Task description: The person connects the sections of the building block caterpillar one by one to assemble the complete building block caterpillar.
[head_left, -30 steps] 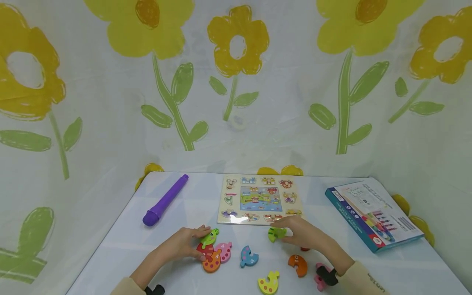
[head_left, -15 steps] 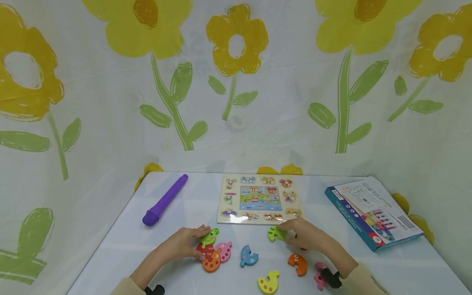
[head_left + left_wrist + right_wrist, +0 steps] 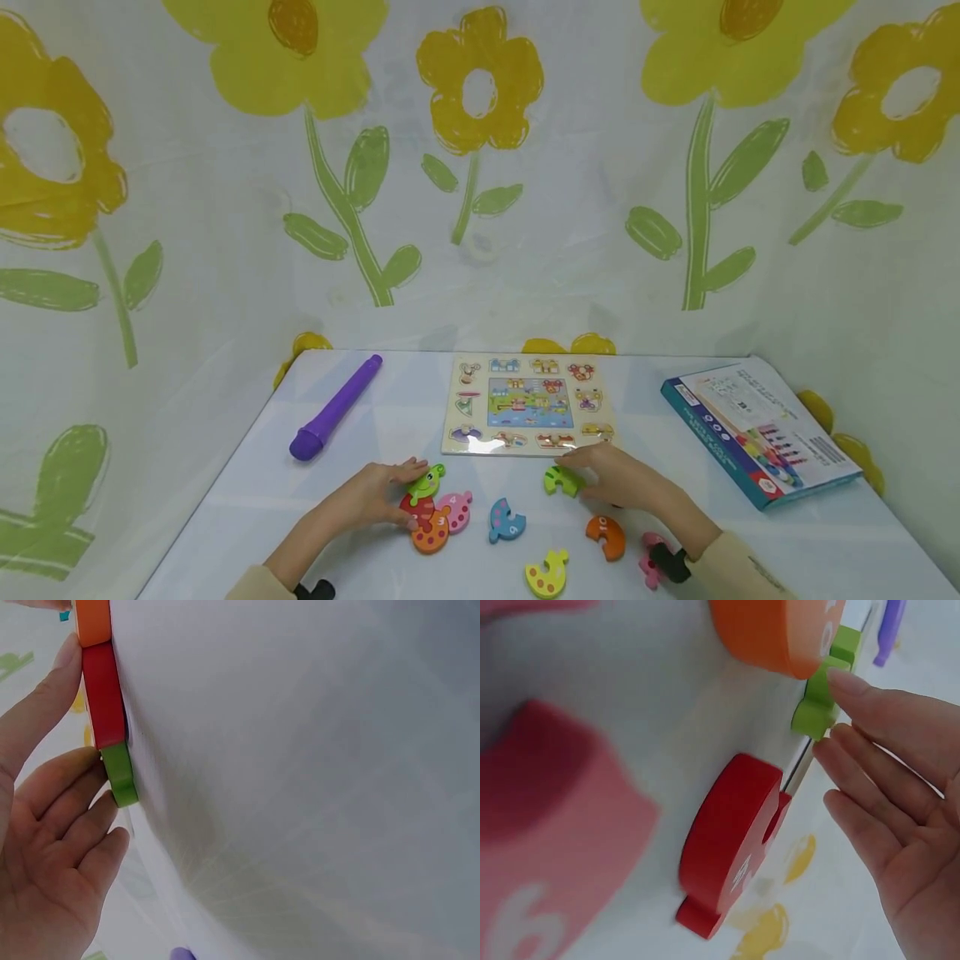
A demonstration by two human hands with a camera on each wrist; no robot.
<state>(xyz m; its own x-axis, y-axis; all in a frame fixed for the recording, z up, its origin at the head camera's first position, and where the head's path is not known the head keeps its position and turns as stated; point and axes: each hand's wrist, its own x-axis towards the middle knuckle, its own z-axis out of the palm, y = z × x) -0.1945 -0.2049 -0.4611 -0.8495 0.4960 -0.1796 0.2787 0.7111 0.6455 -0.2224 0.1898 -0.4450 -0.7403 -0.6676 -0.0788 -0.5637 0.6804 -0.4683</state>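
My left hand holds a cluster of joined wooden puzzle pieces: a green head with an eye, a red piece, an orange one and a pink one. In the left wrist view, its thumb lies along the red piece's edge and the fingers reach the green one. My right hand has its thumb and fingertips around a loose striped green piece, just in front of the picture board. A red numbered piece, mostly hidden by this hand in the head view, stands near its fingers.
Loose blue, yellow, orange and pink pieces lie between and near the arms. Behind are a purple microphone-shaped stick, a picture puzzle board and a flat box.
The right hand shifted slightly right, then back left around the striped green piece, which has moved a little. The left hand and its joined pieces have stayed put.
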